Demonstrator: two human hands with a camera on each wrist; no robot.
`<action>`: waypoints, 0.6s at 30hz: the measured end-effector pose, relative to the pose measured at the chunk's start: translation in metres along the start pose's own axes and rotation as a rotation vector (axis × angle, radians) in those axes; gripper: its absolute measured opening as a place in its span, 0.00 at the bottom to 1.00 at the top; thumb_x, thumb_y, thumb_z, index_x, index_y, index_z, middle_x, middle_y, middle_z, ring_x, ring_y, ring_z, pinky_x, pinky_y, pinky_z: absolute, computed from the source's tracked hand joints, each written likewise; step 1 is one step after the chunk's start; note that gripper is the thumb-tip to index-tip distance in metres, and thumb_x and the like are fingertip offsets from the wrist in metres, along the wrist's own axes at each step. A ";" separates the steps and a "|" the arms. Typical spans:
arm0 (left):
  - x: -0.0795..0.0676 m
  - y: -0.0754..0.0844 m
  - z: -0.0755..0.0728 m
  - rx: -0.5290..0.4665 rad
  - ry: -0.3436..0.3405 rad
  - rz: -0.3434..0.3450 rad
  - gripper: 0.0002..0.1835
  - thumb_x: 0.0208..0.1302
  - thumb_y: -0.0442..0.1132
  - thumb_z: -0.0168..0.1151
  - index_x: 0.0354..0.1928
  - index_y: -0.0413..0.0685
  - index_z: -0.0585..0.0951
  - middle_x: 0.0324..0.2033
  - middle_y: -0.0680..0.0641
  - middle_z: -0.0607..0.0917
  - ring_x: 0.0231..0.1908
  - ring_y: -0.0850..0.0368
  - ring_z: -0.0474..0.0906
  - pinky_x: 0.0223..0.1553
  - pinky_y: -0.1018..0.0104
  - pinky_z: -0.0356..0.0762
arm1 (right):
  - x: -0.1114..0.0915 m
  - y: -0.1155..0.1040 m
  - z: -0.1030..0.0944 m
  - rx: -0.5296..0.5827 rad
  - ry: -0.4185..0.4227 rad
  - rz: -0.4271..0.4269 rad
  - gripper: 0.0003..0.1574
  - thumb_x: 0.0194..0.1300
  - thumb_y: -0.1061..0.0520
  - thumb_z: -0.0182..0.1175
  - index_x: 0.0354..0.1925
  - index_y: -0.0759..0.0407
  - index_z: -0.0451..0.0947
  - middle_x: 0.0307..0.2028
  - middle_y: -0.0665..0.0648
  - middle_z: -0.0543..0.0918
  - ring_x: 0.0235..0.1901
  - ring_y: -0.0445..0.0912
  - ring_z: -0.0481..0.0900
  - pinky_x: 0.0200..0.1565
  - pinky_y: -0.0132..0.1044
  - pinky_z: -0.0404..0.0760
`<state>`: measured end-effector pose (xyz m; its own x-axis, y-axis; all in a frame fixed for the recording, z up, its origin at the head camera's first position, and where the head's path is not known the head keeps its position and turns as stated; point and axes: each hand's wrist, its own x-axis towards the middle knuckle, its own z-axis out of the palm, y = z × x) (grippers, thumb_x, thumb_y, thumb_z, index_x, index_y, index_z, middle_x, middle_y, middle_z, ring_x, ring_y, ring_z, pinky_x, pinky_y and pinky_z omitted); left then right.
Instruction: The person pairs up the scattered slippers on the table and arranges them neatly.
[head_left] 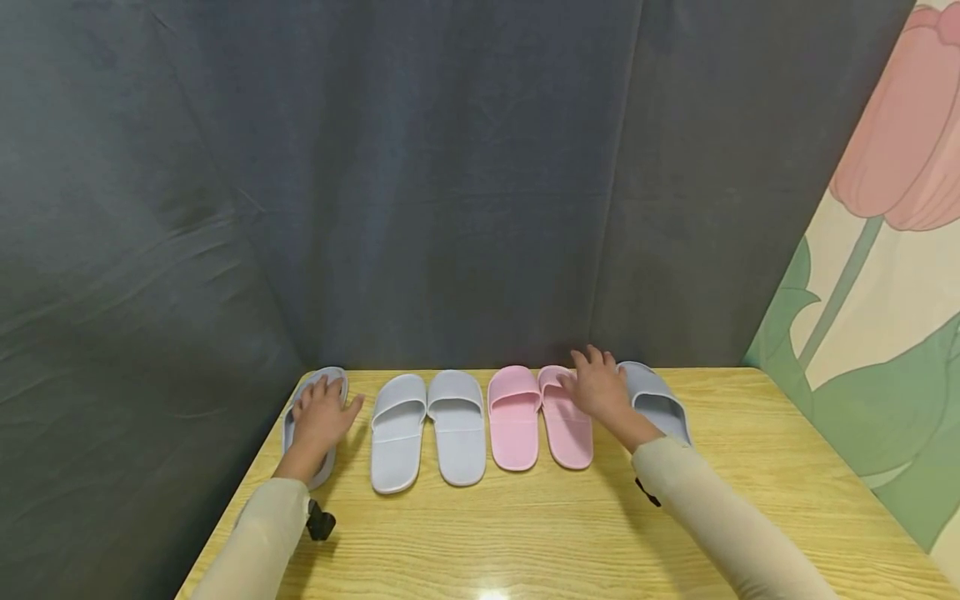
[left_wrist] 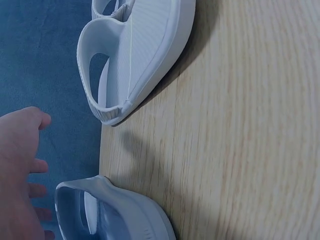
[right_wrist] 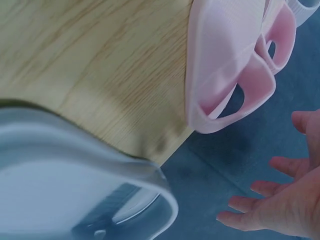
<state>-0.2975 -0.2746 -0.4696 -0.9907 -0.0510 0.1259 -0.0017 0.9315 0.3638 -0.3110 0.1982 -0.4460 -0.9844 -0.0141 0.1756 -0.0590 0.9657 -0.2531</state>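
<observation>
My left hand [head_left: 322, 414], fingers spread, hovers above a blue-grey slipper [head_left: 324, 472] at the table's left end, hiding much of it. In the left wrist view that slipper [left_wrist: 145, 212] lies beside the fingers, and nothing is in the palm. My right hand [head_left: 602, 387] is spread too, over the gap between a pink slipper [head_left: 567, 433] and another blue-grey slipper [head_left: 652, 387] on the right. The right wrist view has its fingers [right_wrist: 280, 188] apart and empty, with the pink slipper [right_wrist: 225, 65] above and the blue-grey one [right_wrist: 60, 185] to the left.
Between the hands stand a pair of light grey slippers [head_left: 397, 458] and a second pink slipper [head_left: 515, 442], toes toward the back edge. They lie on a wooden table [head_left: 450, 542]. A dark grey cloth [head_left: 465, 183] hangs behind; a flower-painted wall [head_left: 892, 333] borders the right.
</observation>
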 end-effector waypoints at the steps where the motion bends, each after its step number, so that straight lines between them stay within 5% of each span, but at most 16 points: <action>1: -0.001 0.000 -0.001 -0.002 0.000 -0.001 0.40 0.75 0.61 0.48 0.75 0.38 0.62 0.75 0.28 0.52 0.73 0.24 0.44 0.67 0.25 0.42 | 0.000 0.002 -0.001 0.008 -0.006 0.008 0.41 0.72 0.39 0.55 0.73 0.61 0.64 0.73 0.72 0.60 0.71 0.73 0.55 0.65 0.73 0.56; 18: 0.004 -0.005 -0.009 -0.046 0.016 -0.052 0.39 0.73 0.56 0.54 0.75 0.36 0.60 0.75 0.27 0.53 0.72 0.23 0.45 0.67 0.26 0.42 | 0.000 0.043 -0.018 0.099 -0.040 0.090 0.43 0.76 0.39 0.51 0.75 0.66 0.58 0.73 0.77 0.54 0.71 0.75 0.52 0.66 0.74 0.54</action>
<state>-0.2998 -0.2825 -0.4623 -0.9872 -0.1053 0.1201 -0.0470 0.9100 0.4119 -0.3106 0.2446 -0.4399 -0.9921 0.0592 0.1104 0.0157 0.9331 -0.3592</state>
